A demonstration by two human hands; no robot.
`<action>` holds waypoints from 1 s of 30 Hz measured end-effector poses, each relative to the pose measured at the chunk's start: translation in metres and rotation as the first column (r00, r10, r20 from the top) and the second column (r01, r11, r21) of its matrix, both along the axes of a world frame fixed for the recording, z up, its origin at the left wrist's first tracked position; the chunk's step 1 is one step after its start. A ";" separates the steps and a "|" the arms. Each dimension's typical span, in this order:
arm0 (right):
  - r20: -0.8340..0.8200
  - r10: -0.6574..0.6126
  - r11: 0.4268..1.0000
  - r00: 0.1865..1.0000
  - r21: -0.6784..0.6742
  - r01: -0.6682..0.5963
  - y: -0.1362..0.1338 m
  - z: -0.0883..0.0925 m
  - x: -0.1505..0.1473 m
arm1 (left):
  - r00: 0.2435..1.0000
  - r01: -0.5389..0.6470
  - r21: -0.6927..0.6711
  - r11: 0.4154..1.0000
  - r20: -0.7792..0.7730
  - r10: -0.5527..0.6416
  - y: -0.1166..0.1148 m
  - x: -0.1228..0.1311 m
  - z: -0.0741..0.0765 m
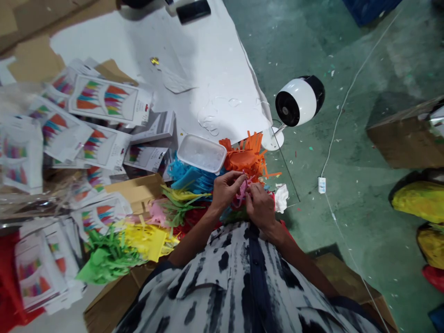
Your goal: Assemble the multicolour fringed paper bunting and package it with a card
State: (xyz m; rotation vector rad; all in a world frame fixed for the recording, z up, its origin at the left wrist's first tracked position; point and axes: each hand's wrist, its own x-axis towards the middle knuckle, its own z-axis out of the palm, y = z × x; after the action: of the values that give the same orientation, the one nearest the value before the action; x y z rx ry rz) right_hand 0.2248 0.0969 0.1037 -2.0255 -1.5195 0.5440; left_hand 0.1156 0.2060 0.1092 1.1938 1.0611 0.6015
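My left hand is closed in a pinch on a pink paper tassel, held just in front of my body. From the other side, my right hand grips the same tassel, its fingers bent and close to the left fingertips. Orange paper tassels lie in a heap right beyond both hands. Blue paper tassels are heaped to the left, partly under a shallow white plastic tub. Nearer my left forearm are yellow tassels and green tassels.
Printed packages of colourful garlands pile up on the left. A white sheet covers the table, with a dark phone at its far end. A white and black fan stands right of it. A power cord crosses the green floor.
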 end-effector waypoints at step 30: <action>-0.265 0.018 1.000 0.964 -0.018 -0.024 -0.003 0.003 0.005 | 0.999 -0.009 -0.171 0.985 -0.033 0.003 -0.004 0.013 -0.006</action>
State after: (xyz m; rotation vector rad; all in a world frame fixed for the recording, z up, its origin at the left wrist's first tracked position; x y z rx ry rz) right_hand 0.2294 0.0943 0.1068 -1.8673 -1.3802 0.8077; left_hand 0.1284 0.2023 0.1030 1.0541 1.1217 0.4866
